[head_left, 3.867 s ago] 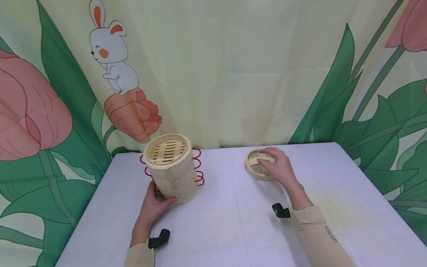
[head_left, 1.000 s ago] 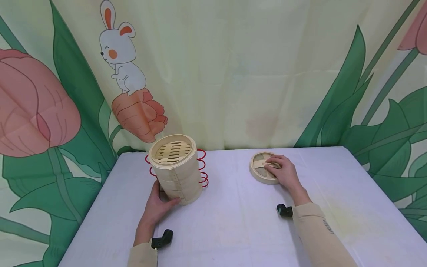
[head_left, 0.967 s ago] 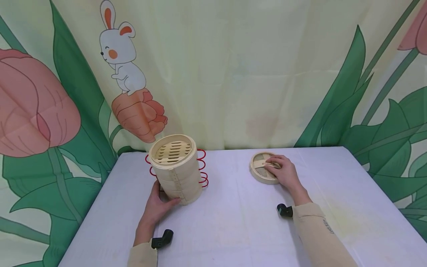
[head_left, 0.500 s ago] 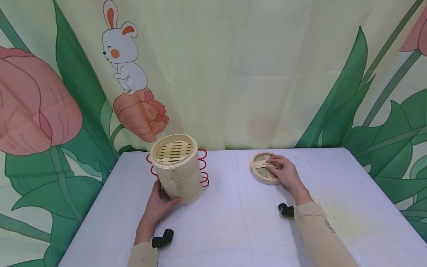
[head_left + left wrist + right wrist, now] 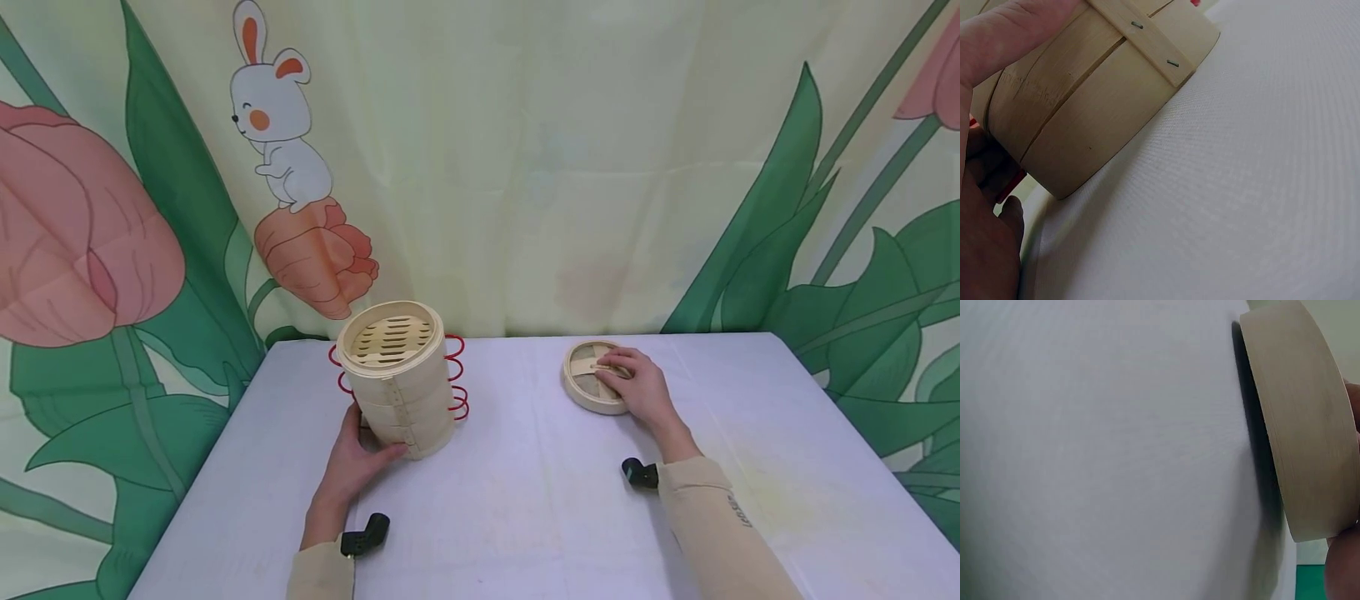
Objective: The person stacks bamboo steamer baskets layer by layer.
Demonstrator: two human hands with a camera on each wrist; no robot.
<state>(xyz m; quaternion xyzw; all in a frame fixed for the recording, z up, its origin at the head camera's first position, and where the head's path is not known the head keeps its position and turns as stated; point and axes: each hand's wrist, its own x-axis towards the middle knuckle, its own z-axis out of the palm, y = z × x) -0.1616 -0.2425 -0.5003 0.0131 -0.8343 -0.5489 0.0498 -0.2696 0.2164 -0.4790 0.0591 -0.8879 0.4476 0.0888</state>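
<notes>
On the left of the table stands a tall stack of bamboo steamer baskets (image 5: 408,404), with a slatted tier (image 5: 392,340) uncovered on top and red loops sticking out at both sides. My left hand (image 5: 351,462) grips its lower left side, thumb across the front; the fingers behind are partly hidden. In the left wrist view the lowest basket (image 5: 1104,119) meets the cloth. Farther right is a round bamboo steamer lid (image 5: 581,390). My right hand (image 5: 637,392) pinches the strap across its top. A dark shadow runs under the lid's rim (image 5: 1304,425) in the right wrist view.
A white cloth covers the table (image 5: 510,500). Behind its far edge hangs a curtain (image 5: 480,167) printed with a rabbit, a carrot and tulips. A black wrist camera (image 5: 365,535) sits on the left wrist and another black camera (image 5: 640,473) on the right.
Since the oldest frame, my right fingers have closed from a looser spread over the lid to a pinch on its strap. The whole view has shifted slightly; the left hand keeps its grip.
</notes>
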